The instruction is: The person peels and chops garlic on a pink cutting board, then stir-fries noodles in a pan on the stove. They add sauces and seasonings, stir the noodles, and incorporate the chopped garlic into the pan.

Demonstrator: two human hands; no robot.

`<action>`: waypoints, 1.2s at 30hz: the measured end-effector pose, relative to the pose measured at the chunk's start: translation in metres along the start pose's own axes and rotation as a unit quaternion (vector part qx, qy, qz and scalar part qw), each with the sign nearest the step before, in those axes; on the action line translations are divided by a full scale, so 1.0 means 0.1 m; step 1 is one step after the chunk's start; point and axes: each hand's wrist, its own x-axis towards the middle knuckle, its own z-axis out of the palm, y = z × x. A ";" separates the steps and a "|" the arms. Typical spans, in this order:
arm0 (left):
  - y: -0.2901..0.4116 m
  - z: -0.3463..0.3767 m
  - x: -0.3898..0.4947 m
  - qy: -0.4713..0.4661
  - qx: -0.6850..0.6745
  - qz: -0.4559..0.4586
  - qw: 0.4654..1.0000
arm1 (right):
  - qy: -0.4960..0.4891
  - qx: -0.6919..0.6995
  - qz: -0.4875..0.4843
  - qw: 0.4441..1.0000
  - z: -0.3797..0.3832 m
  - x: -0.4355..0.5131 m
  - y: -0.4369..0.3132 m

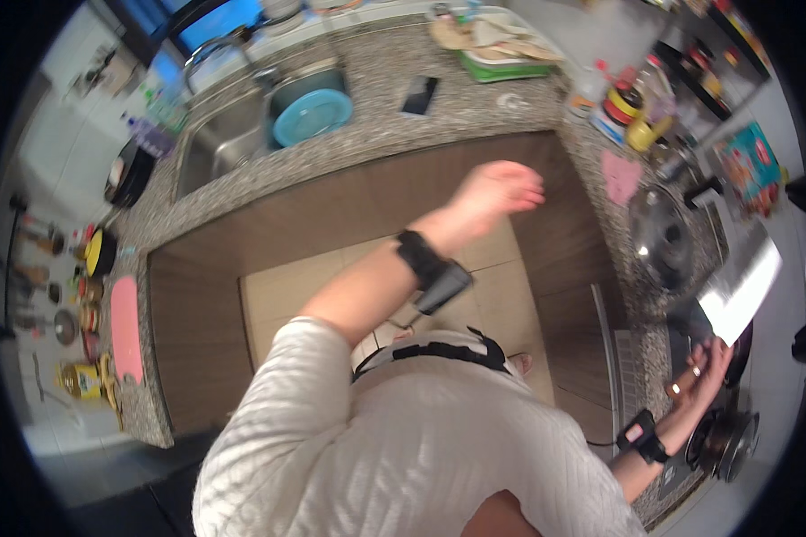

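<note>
A cleaver with a broad shiny blade (740, 288) and a wooden handle (682, 384) is in my right hand (706, 376), over the stove side of the right counter. Its blade points away from me, above the edge of a dark pan (739, 359). My left hand (500, 191) is out over the floor in front of the brown cabinets, blurred, with its fingers curled together and no object visible in it. A glass pot lid (661, 235) lies on the counter beyond the cleaver.
A lidded pot (722, 443) stands near my right wrist. Ahead are a sink (225, 137) with a blue basin (314, 115), a phone (420, 95) and a green-and-white tray (504, 70). A pink cutting board (126, 329) lies left; bottles (645, 87) and a pink cloth (620, 176) are right.
</note>
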 end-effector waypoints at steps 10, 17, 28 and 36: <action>1.22 -3.24 -2.10 0.425 -0.197 0.129 0.874 | -0.496 0.094 0.262 0.822 4.58 -0.74 0.68; 1.51 -4.10 -2.30 0.463 -0.192 0.104 0.859 | -0.570 0.049 0.452 0.684 7.22 -0.98 1.65; 2.30 -4.84 -1.94 0.418 -0.189 0.067 0.886 | -0.525 -0.127 0.509 0.670 9.20 -1.23 3.01; 2.83 -5.17 -0.80 0.320 -0.155 -0.019 0.935 | -0.568 -0.257 0.327 0.710 9.08 -1.21 2.72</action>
